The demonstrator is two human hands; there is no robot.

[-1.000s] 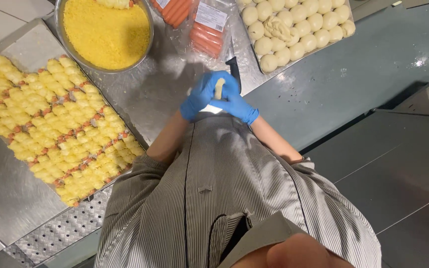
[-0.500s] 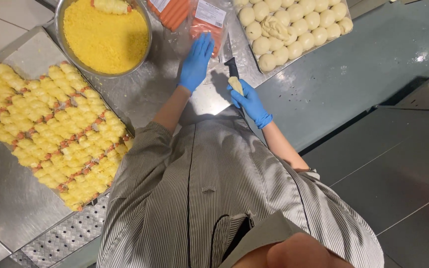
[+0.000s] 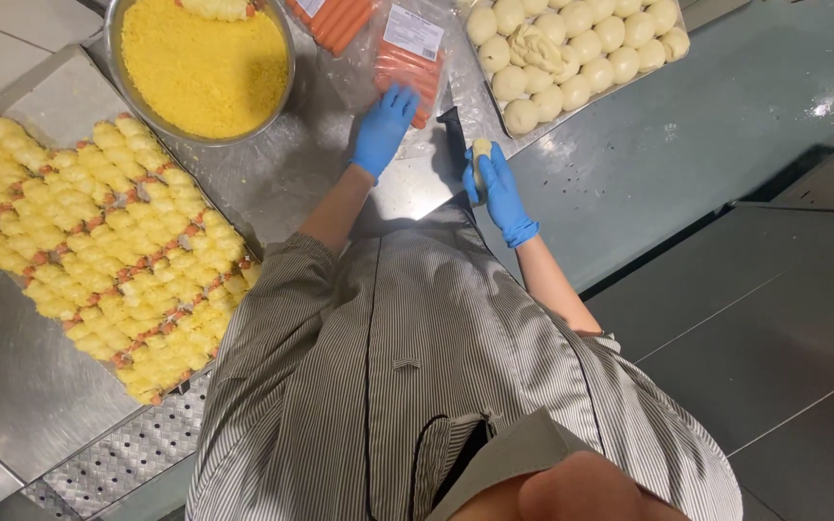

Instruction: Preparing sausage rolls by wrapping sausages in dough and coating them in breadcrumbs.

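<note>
The right hand (image 3: 499,183), gloved in blue, is curling its fingers around a pale strip of dough (image 3: 480,154) just above the steel desk (image 3: 629,174), beside a dark knife handle (image 3: 453,130). The left hand (image 3: 383,125), also gloved, is lying flat with fingers spread and touching the sausage pack (image 3: 409,60); it is holding nothing. Taking 1 sausage cleanly probably calls for a pinch at its end while the dough stays draped and unstretched. Beyond are lying the coated rolls (image 3: 89,241), the bowl of yellow crumbs (image 3: 203,63) and the tray of dough balls (image 3: 571,48). Compared with 0.5 s ago, both hands are sitting much as they were, apart.
</note>
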